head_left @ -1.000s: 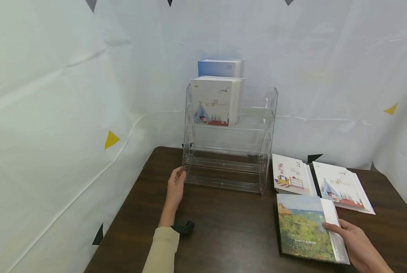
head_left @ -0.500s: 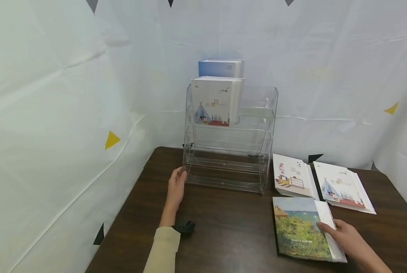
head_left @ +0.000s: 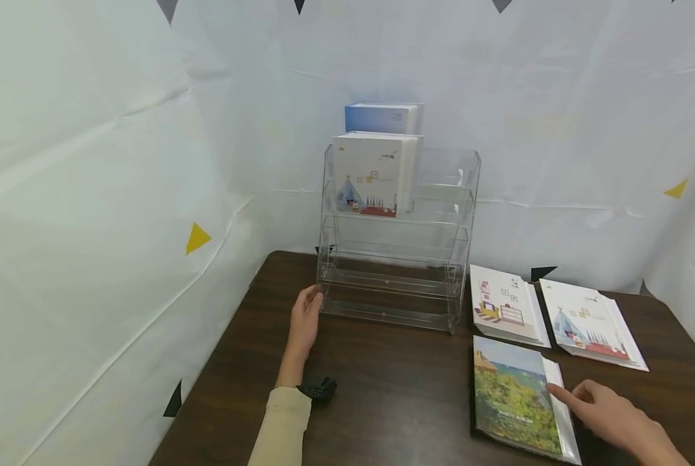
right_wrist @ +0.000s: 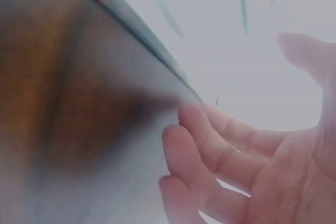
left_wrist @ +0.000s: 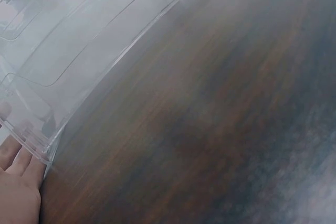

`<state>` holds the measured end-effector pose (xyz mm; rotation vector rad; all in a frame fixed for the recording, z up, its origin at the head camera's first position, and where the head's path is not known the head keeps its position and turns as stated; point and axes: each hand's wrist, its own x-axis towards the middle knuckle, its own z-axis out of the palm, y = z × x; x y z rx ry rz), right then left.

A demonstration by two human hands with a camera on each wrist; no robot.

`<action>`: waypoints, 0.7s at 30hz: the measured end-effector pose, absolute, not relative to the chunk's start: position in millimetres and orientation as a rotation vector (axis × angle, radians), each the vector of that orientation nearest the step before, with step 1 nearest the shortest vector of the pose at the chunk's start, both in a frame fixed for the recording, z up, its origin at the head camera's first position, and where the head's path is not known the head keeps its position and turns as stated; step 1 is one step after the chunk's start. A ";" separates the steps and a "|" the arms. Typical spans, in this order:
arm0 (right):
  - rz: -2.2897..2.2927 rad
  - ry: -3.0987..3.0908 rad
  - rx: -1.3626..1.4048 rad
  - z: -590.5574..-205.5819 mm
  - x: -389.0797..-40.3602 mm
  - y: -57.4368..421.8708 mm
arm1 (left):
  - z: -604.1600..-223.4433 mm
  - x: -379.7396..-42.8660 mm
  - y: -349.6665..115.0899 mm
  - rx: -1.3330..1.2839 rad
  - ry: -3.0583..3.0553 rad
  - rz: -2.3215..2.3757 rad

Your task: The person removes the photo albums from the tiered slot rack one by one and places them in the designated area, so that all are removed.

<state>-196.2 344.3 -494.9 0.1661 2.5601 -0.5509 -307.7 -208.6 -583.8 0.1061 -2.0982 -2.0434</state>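
Observation:
A photo album [head_left: 513, 391] with a painted landscape cover lies at the front right of the dark table in the head view. My right hand [head_left: 609, 414] is at its right side, thumb tip overlapping the white page edge. In the right wrist view the right hand [right_wrist: 236, 166] has its thumb spread from loosely bent fingers, with nothing between them. My left hand [head_left: 305, 323] touches the lower left corner of a clear acrylic tiered rack [head_left: 382, 315]. Its fingers [left_wrist: 18, 163] lie straight against that corner in the left wrist view.
A white album with a tent drawing [head_left: 367, 168] stands in the rack's upper left, before a blue one [head_left: 376, 118]. Two more white albums, one with furniture [head_left: 507, 304] and one with a tent [head_left: 589, 323], lie right of the rack. White sheeting [head_left: 534, 149] surrounds the table.
The landscape album has turned slightly and lies on the table. My right hand has let go of it and drawn a little to the right. The left hand stays at the rack.

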 end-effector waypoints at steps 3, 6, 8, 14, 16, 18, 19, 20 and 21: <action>-0.499 2.643 0.187 -482.4 -200.5 344.0 | -583.3 -307.6 -207.9 0.106 -2.081 -2.060; -0.522 2.799 0.197 -469.3 -206.2 337.7 | -582.9 -307.3 -207.4 0.100 -2.076 -2.059; -0.563 2.907 0.191 -460.5 -211.5 328.7 | -582.8 -307.5 -207.8 0.098 -2.079 -2.048; -0.779 3.150 0.099 -439.2 -227.7 285.5 | -585.8 -306.5 -208.7 0.102 -2.101 -2.023; -0.897 3.202 0.025 -432.9 -235.3 270.0 | -586.7 -305.8 -208.9 0.105 -2.104 -2.018; -1.014 3.222 -0.088 -425.3 -244.1 255.8 | -586.6 -305.7 -209.2 0.107 -2.110 -2.011; -1.058 3.225 -0.144 -421.3 -248.9 248.7 | -586.3 -305.8 -209.2 0.106 -2.110 -2.009; -1.103 3.220 -0.196 -417.2 -253.9 241.1 | -585.7 -305.8 -209.2 0.106 -2.110 -2.008; -1.142 3.209 -0.240 -412.9 -259.2 233.5 | -585.2 -306.1 -209.1 0.110 -2.108 -2.013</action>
